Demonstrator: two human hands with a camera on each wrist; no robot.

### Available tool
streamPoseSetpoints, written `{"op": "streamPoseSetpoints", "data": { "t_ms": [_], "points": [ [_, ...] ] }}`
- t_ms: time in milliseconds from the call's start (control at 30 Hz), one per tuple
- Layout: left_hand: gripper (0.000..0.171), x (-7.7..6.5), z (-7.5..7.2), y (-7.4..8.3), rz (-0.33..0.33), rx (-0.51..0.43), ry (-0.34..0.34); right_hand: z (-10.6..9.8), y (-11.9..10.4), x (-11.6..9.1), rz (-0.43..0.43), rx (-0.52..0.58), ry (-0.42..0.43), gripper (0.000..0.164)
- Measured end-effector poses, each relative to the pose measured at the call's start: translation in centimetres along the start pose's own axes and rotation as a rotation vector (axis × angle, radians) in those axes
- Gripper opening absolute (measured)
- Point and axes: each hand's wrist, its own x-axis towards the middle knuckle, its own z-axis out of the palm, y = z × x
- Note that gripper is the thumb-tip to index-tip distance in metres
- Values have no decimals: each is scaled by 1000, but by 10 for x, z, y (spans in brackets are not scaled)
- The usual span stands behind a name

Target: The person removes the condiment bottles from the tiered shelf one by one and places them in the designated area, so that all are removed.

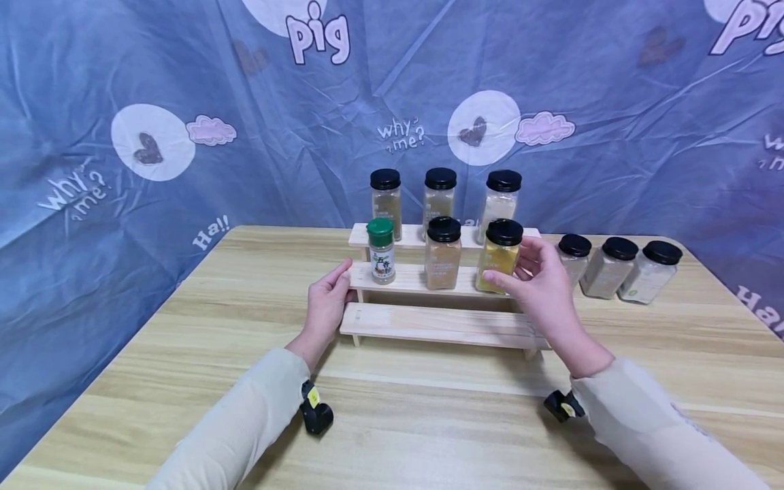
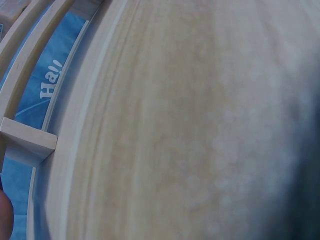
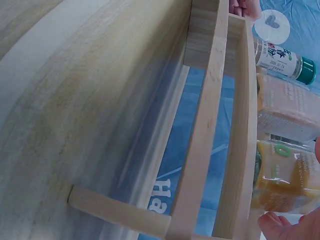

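A three-tier wooden spice rack [image 1: 429,322] stands on the table. My right hand [image 1: 547,292] grips a spice jar of yellow powder [image 1: 499,257] with a black lid, thumb in front, at the right end of the middle tier. In the right wrist view, fingertips [image 3: 285,227] lie against this jar. My left hand [image 1: 326,305] holds the rack's left end at the middle tier. Left of the yellow jar stand an orange-brown spice jar [image 1: 442,264] and a green-capped shaker [image 1: 382,257]. In the left wrist view only a fingertip [image 2: 5,215] of the left hand shows.
On the top tier stand three black-lidded jars, the left one brown [image 1: 387,207], the middle one [image 1: 438,204] and a pale one [image 1: 493,207]. Three more jars [image 1: 608,275] stand on the table right of the rack. A blue printed cloth [image 1: 306,163] hangs behind the table [image 1: 416,422].
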Motion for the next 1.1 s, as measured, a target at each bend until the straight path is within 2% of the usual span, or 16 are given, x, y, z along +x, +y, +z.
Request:
{"op": "streamPoseSetpoints", "data": {
  "t_ms": [467,700,1100],
  "points": [
    [35,0,-3,0,1,28,-10,17,6,4,-15,-81,153,76],
    [35,1,-2,1,5,28,-3,20,6,4,-17,-54,208,73],
    [34,1,-2,-2,3,29,-8,19,6,3,-9,-40,225,72]
  ]
}}
